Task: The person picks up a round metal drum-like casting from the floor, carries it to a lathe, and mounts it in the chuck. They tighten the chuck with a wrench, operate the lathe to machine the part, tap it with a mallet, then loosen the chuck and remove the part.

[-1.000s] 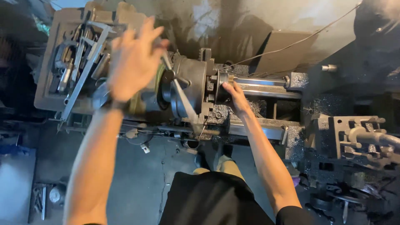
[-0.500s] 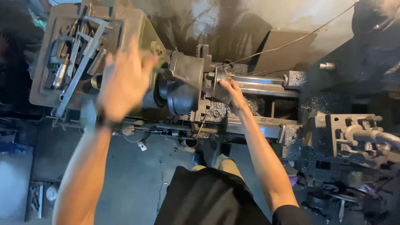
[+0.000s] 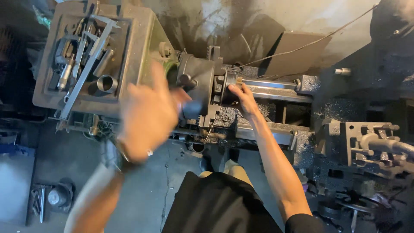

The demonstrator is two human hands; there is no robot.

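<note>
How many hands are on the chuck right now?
1: the right hand grips the workpiece at the chuck face; the left hand is blurred in front of it, contact unclear.

No packages, labels, signs or screens are visible.

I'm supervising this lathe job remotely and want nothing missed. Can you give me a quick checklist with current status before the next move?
1. Right hand on the workpiece at the chuck: ok.
2. Left hand steady: not ok, blurred in mid-air, holding nothing.
3. Chuck jaws gripping the workpiece: cannot tell.
4. Loose tools in the headstock tray, off the bed: ok.
5. Metal chips lying on the machine: not ok.
</note>
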